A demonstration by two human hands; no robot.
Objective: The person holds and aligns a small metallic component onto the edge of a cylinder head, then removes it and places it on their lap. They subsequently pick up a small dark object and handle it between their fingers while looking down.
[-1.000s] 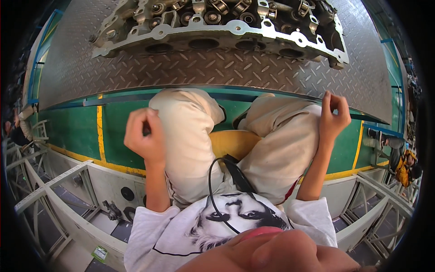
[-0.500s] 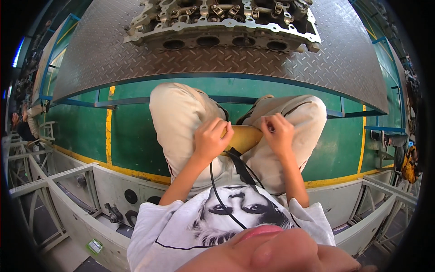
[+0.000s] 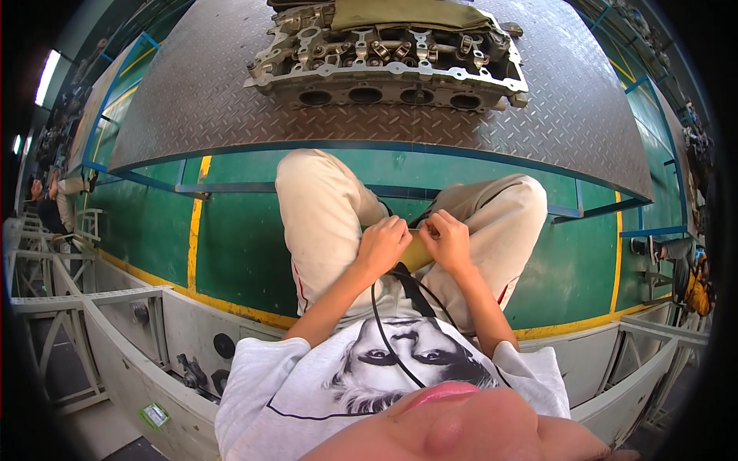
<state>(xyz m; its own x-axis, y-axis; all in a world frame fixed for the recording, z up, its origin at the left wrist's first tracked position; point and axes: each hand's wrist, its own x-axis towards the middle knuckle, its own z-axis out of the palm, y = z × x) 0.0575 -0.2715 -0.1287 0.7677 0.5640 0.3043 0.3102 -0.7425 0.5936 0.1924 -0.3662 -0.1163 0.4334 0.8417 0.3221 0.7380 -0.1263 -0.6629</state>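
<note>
My left hand [image 3: 386, 243] and my right hand [image 3: 446, 240] are close together above my lap, between my knees. Both have curled fingers with the tips pressed in; whatever they might pinch is too small or hidden to make out. Just beneath them shows a yellow surface [image 3: 416, 257], partly covered by hands and legs, whose kind I cannot tell. A thin black cable [image 3: 376, 307] loops down below the hands. Beyond my knees, an engine cylinder head [image 3: 392, 71] with a row of round ports lies on a metal-plate table [image 3: 207, 115].
An olive folded cloth or pouch [image 3: 411, 14] rests on the cylinder head's far side. The table's blue frame [image 3: 384, 146] runs in front of my knees. Grey metal framework [image 3: 127, 338] stands on both sides behind me. Other people sit at far left [image 3: 58, 201] and far right [image 3: 676, 261].
My hands have come closer together, the right shifting left and the left shifting right. The view has tilted, so more of the table and the olive cloth show.
</note>
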